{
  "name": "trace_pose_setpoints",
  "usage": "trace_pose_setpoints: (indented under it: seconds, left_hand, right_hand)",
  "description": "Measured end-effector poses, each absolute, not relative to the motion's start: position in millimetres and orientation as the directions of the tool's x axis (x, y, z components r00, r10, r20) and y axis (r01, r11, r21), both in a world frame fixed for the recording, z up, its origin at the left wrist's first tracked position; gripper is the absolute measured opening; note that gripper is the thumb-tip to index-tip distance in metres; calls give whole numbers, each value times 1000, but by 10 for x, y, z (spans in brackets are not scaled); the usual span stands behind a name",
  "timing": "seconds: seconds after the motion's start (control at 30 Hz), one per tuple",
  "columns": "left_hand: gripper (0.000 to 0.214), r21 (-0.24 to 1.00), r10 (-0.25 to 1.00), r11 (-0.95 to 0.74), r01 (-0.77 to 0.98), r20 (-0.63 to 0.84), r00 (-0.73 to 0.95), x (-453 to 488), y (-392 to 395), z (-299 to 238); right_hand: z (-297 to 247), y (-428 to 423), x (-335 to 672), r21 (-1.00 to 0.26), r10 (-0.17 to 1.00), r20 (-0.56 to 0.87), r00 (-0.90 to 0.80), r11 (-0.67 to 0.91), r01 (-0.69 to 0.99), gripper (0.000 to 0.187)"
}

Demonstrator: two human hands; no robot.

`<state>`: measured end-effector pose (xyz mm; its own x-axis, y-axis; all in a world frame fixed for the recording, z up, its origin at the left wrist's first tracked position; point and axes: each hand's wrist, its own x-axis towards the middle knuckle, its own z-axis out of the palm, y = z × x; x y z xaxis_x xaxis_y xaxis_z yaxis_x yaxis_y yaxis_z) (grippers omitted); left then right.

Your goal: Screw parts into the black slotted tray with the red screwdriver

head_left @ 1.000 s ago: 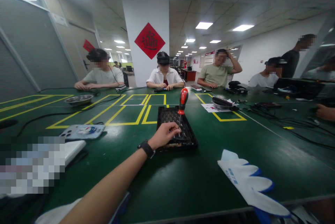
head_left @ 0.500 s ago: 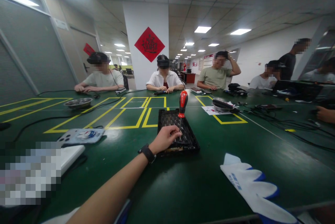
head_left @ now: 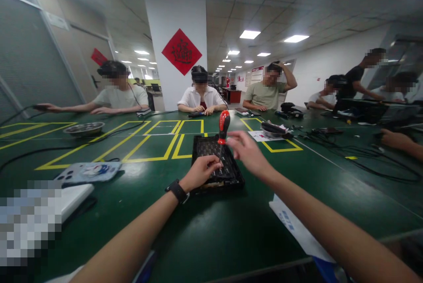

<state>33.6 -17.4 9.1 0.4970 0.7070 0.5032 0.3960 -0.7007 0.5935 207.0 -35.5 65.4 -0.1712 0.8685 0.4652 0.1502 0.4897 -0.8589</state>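
Observation:
A red-and-black screwdriver [head_left: 224,126] stands upright over a black tray-like casing [head_left: 235,172] with a grid of small cells. My left hand [head_left: 203,172], a dark band on its wrist, rests over the casing's left side. Its thumb and fingers pinch the lower shaft of the screwdriver; any screw at the tip is too small to make out. My right hand [head_left: 248,153] hovers just right of the handle, fingers apart and curved toward it, holding nothing. Whether its fingertips touch the handle I cannot tell.
On the green table [head_left: 211,230] lie a phone [head_left: 90,172], a metal bowl [head_left: 84,129] and a white-and-blue glove [head_left: 294,223], partly under my right forearm. A second bowl [head_left: 274,129] stands at back right, near black cables [head_left: 343,150]. Several people sit around the far side.
My right hand has come in from the lower right up to the screwdriver handle. My left hand keeps its pinch on the shaft. The view has turned slightly right.

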Motion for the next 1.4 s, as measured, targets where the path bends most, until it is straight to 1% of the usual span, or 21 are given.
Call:
trace_pose_setpoints:
  seconds: [0.07, 0.13, 0.2, 0.3, 0.43, 0.6, 0.73, 0.83, 0.97, 1.07, 1.17, 1.23, 1.33, 1.4]
  left_hand:
    - [30, 616, 714, -691, 379, 500, 490, 329, -159, 85]
    - [30, 643, 721, -678, 355, 489, 492, 322, -144, 86]
    - [29, 665, 717, -674, 322, 483, 502, 321, -137, 94]
    - [26, 680, 707, -675, 287, 484, 515, 338, -150, 107]
    - [25, 680, 722, -660, 319, 459, 517, 370, -177, 96]
    - [27, 692, 758, -627, 358, 436, 485, 372, -167, 53]
    - [24, 704, 757, -622, 342, 429, 493, 368, -172, 53]
    - [21, 691, 723, -651, 316, 436, 536, 371, -198, 74]
    - [18, 678, 681, -683, 270, 460, 570, 367, -222, 103]
    - [18, 657, 680, -695, 292, 470, 562, 358, -218, 106]
    - [20, 635, 676, -705, 315, 466, 571, 361, -221, 91]
    - [20, 601, 676, -717, 354, 474, 564, 370, -238, 81]
    - [19, 510, 697, -717, 476, 511, 502, 375, -281, 81]
    - [18, 486, 705, -708, 512, 524, 478, 365, -309, 96]
  right_hand:
    - [513, -260, 1957, -901, 896, 408, -178, 426, 79, 32]
    - [381, -168, 1857, -929, 906, 367, -214, 369, -30, 31]
    - [283, -115, 1810, -924, 889, 384, -249, 369, -106, 33]
    - [201, -118, 1843, -900, 853, 436, -286, 419, -122, 35]
    - [147, -160, 1946, -884, 842, 468, -268, 451, -126, 33]
    - [91, -136, 1983, -900, 878, 434, -201, 409, -152, 25]
    - [36, -112, 1967, -906, 889, 406, -213, 360, -224, 21]
    - [15, -112, 1964, -895, 880, 423, -215, 368, -254, 20]
    - [40, -128, 1978, -900, 876, 421, -236, 371, -231, 21]
    - [63, -127, 1999, -906, 860, 416, -296, 364, -215, 24]
    - [56, -110, 2025, -914, 845, 399, -356, 335, -231, 24]
    - [41, -96, 2040, -914, 839, 395, -373, 320, -248, 23]
    - [27, -87, 2050, -904, 839, 413, -354, 329, -273, 23]
    - [31, -92, 2048, -900, 839, 419, -347, 334, -281, 24]
